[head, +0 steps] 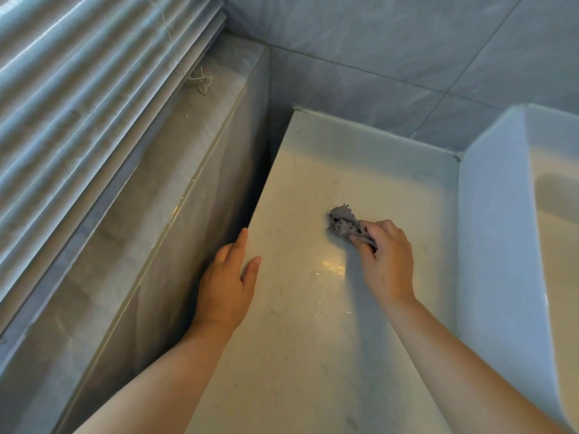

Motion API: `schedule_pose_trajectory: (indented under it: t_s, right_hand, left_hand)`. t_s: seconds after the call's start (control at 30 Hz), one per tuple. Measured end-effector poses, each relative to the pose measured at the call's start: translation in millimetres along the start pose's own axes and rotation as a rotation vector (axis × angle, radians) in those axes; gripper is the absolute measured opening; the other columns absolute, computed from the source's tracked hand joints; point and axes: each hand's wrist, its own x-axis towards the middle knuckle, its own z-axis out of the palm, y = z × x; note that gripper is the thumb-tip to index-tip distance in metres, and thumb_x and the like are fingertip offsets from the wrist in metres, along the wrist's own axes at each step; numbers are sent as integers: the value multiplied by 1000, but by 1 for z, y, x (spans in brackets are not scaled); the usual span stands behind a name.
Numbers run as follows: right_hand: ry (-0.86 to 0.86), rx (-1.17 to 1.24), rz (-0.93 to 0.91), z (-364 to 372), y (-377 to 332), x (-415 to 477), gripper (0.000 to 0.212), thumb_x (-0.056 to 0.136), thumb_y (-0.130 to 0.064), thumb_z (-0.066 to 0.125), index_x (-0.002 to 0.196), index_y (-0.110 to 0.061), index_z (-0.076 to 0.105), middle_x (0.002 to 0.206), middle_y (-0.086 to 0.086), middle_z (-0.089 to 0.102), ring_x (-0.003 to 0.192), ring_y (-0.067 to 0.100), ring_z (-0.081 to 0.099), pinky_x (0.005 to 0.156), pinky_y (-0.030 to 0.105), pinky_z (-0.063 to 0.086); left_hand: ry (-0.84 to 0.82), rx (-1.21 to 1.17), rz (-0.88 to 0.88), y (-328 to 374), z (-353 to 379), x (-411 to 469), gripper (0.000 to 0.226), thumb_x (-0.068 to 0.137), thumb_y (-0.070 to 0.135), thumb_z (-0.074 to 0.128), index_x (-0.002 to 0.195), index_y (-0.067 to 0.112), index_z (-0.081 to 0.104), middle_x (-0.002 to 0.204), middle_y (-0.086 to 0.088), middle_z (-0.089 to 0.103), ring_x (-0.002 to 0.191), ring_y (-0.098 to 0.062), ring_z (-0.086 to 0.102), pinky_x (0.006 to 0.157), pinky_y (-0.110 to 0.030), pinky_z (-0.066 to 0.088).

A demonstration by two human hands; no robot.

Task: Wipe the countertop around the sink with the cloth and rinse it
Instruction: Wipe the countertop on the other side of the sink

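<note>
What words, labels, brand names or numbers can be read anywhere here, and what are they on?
None: no text shows in this view.
The cloth gripped by the right hand is plain grey.
The countertop, sink, wall tiles, window blind and ledge carry no print, label or number.

One cloth (343, 222), one sink (513, 245), one countertop (313, 339), two hands.
</note>
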Motion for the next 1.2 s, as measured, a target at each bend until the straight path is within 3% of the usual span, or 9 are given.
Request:
schedule_pose_trajectory:
  t_s: [0.23, 0.33, 0.4, 0.53, 0.63, 0.8, 0.97, 1.2]
  right_hand:
    - [-104, 29, -66, -2, -8, -39, 20, 85, -16, 61, 102, -19, 71, 83, -9, 53, 78, 17, 52, 69, 34, 41]
    - [-164, 105, -54, -12, -13, -44, 18, 84, -5, 64, 97, -16, 70, 80, -9, 49, 77, 14, 52, 67, 22, 39]
    - [-72, 113, -46, -25, -15, -37, 21, 81, 1, 63, 96, -11, 69, 83, -5, 50, 77, 13, 52, 66, 13, 36]
    - [145, -12, -5, -55, 4, -4, 23, 81, 2, 61, 101, -7, 67, 91, 5, 53, 86, 27, 55, 71, 28, 40]
    - [246, -152, 140, -67, 36, 14, 23, 86, -6, 60, 107, -6, 67, 99, 18, 57, 93, 37, 54, 76, 35, 41]
    - [171, -277, 162, -45, 63, 4, 24, 85, -6, 60, 108, -5, 67, 95, 22, 58, 87, 42, 54, 76, 44, 46]
    - [291, -160, 306, -27, 40, -22, 26, 88, -9, 57, 113, -9, 66, 98, 16, 59, 91, 36, 54, 70, 33, 40]
    - [156, -75, 233, -20, 13, -73, 24, 88, -13, 60, 111, -18, 67, 92, -4, 56, 83, 20, 56, 62, 28, 43]
  left_hand:
    - [-32, 52, 8, 5, -4, -1, 56, 95, 32, 48, 146, 15, 32, 139, -7, 43, 120, -25, 48, 96, -27, 36]
    - [-45, 75, 41, 12, -12, -6, 58, 94, 38, 46, 144, 11, 34, 143, -4, 36, 128, -21, 38, 102, -23, 28]
    - [-45, 13, 31, 21, -17, -13, 61, 92, 42, 45, 144, 12, 33, 146, 0, 32, 132, -16, 32, 105, -22, 26]
    - [-93, 6, 105, 34, -17, -30, 64, 93, 38, 48, 148, 14, 26, 154, 6, 19, 141, -7, 14, 110, -18, 15]
    - [-173, 97, 149, 32, -11, -37, 68, 92, 45, 44, 148, 12, 24, 156, 3, 16, 144, -12, 8, 118, -29, 11]
    - [-185, 180, 178, 24, -7, -36, 80, 86, 62, 27, 148, 12, 22, 157, 3, 15, 144, -10, 2, 116, -27, 1]
    - [-168, 220, 199, 19, -2, -40, 82, 85, 64, 25, 149, 12, 21, 158, 2, 13, 145, -10, -1, 117, -30, 1]
    - [-172, 230, 220, 19, -1, -41, 85, 85, 66, 26, 150, 12, 18, 158, 1, 11, 145, -11, -2, 118, -30, 0]
